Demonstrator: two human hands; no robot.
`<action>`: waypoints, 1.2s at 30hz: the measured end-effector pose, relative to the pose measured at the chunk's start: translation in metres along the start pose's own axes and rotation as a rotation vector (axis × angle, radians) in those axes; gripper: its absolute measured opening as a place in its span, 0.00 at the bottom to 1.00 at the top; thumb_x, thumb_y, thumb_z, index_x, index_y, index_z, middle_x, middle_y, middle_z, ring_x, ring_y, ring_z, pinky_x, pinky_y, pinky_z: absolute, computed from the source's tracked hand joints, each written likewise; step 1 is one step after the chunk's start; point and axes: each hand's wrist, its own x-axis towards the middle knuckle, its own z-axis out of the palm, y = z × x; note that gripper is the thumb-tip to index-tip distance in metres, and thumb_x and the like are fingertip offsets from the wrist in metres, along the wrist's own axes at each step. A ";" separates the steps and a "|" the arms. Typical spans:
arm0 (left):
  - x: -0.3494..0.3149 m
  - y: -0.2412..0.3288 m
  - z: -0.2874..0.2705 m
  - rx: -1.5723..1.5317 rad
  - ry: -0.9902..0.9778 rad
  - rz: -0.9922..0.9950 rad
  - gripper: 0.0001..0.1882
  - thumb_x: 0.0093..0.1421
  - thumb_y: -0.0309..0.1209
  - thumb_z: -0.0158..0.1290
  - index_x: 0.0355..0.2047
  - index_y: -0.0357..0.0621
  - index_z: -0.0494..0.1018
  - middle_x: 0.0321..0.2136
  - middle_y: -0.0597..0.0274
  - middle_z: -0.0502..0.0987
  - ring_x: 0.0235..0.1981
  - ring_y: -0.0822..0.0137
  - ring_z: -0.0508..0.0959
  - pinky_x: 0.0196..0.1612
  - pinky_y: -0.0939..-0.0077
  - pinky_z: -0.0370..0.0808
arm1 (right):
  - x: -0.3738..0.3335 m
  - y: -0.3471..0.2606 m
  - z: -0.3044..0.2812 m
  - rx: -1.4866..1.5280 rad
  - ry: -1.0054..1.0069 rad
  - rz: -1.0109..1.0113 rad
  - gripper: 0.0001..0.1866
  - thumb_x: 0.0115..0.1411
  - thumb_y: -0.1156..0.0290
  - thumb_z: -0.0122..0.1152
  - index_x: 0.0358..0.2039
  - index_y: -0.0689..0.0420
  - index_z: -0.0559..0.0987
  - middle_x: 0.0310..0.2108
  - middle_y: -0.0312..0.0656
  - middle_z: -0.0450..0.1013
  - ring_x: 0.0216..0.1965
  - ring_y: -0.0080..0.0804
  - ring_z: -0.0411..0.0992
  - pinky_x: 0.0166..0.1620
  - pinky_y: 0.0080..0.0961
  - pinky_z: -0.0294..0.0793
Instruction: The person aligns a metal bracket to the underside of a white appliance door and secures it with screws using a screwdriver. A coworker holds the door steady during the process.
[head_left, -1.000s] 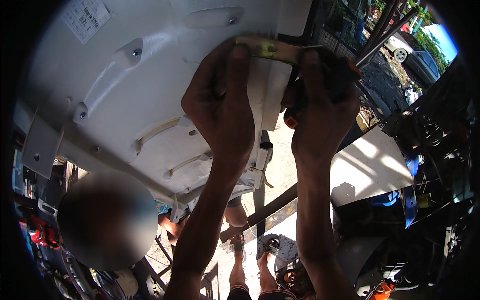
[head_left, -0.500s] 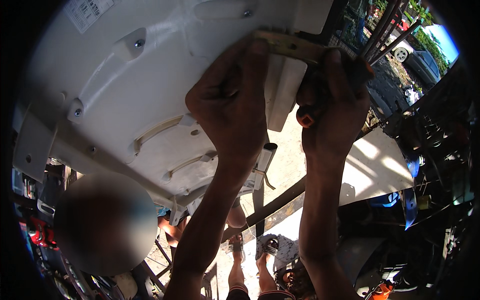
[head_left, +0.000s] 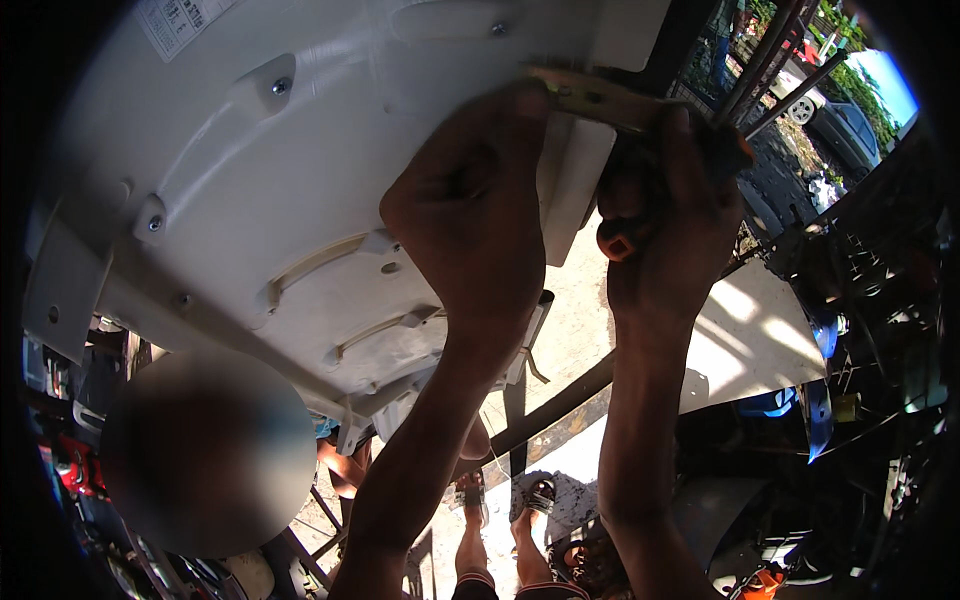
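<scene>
A tape measure with a dark, orange-trimmed case [head_left: 617, 242] sits in my right hand [head_left: 672, 200], whose fingers wrap round it. From the case a short yellowish blade [head_left: 597, 97] with dark marks runs left to my left hand [head_left: 475, 190]. The fingertips of that hand pinch the blade near its free end. Both hands are raised before a large white moulded panel [head_left: 330, 180], and the blade lies across its right part, close to a pale upright flange [head_left: 580, 180]. Shade hides much of the fingers and the case.
Recessed screws [head_left: 281, 87] and curved ribs [head_left: 320, 265] mark the panel. At lower left another person's head [head_left: 210, 450] appears blurred. A dark bar [head_left: 560, 402] crosses the ground above my sandalled feet. Cluttered parts and a pale sheet [head_left: 760, 335] are at right; cars [head_left: 845, 125] stand beyond.
My left hand has shifted slightly right and down with the blade's end. The right hand has moved a little right with the case, still holding it.
</scene>
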 end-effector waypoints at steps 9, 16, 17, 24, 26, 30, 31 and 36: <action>0.005 0.000 0.005 -0.158 0.014 -0.066 0.14 0.63 0.34 0.60 0.41 0.33 0.80 0.21 0.69 0.76 0.22 0.85 0.68 0.27 0.87 0.63 | 0.005 0.000 0.000 -0.103 0.001 0.000 0.09 0.66 0.64 0.57 0.34 0.55 0.75 0.11 0.33 0.65 0.07 0.17 0.59 0.09 0.14 0.51; 0.005 0.002 0.005 -0.162 0.017 -0.143 0.13 0.64 0.33 0.59 0.42 0.35 0.80 0.18 0.77 0.67 0.18 0.86 0.58 0.21 0.86 0.55 | 0.005 0.003 0.000 -0.091 0.029 0.009 0.07 0.64 0.66 0.61 0.35 0.56 0.79 0.16 0.32 0.71 0.13 0.14 0.66 0.15 0.14 0.59; 0.005 0.003 0.005 -0.150 0.016 -0.157 0.13 0.64 0.33 0.59 0.43 0.35 0.79 0.16 0.79 0.64 0.16 0.87 0.55 0.20 0.86 0.52 | 0.005 0.003 0.001 -0.095 0.013 -0.001 0.07 0.65 0.65 0.59 0.34 0.55 0.77 0.13 0.33 0.68 0.10 0.16 0.63 0.12 0.14 0.55; 0.001 0.017 0.004 -0.150 -0.079 -0.212 0.13 0.66 0.34 0.55 0.43 0.36 0.79 0.16 0.80 0.58 0.17 0.86 0.52 0.20 0.85 0.49 | 0.001 -0.007 0.004 -0.104 0.047 0.034 0.08 0.65 0.65 0.58 0.31 0.55 0.74 0.11 0.35 0.67 0.07 0.18 0.62 0.09 0.14 0.52; 0.000 0.018 0.001 -0.158 -0.121 -0.211 0.13 0.66 0.34 0.55 0.43 0.36 0.79 0.16 0.80 0.57 0.17 0.86 0.52 0.20 0.84 0.48 | -0.001 -0.010 0.002 -0.087 0.032 0.048 0.08 0.65 0.65 0.59 0.31 0.55 0.75 0.11 0.35 0.67 0.07 0.18 0.62 0.08 0.14 0.53; -0.003 0.022 -0.001 -0.116 -0.156 -0.261 0.10 0.65 0.32 0.56 0.41 0.37 0.79 0.16 0.80 0.57 0.17 0.85 0.51 0.20 0.84 0.48 | -0.001 -0.010 -0.002 -0.096 0.032 0.033 0.09 0.65 0.65 0.59 0.31 0.55 0.75 0.11 0.35 0.68 0.07 0.18 0.63 0.08 0.14 0.54; -0.003 0.023 -0.001 -0.103 -0.158 -0.276 0.10 0.65 0.31 0.57 0.40 0.37 0.79 0.16 0.81 0.57 0.17 0.85 0.51 0.21 0.83 0.48 | -0.002 -0.010 -0.001 -0.087 0.027 0.032 0.09 0.65 0.65 0.59 0.31 0.55 0.75 0.11 0.35 0.68 0.07 0.18 0.63 0.08 0.14 0.54; -0.007 0.030 0.001 -0.216 -0.110 -0.409 0.07 0.64 0.29 0.57 0.39 0.38 0.79 0.17 0.81 0.58 0.17 0.85 0.51 0.21 0.84 0.48 | -0.003 -0.004 -0.005 -0.074 0.019 0.005 0.09 0.66 0.63 0.58 0.34 0.55 0.76 0.10 0.34 0.68 0.07 0.18 0.63 0.08 0.14 0.54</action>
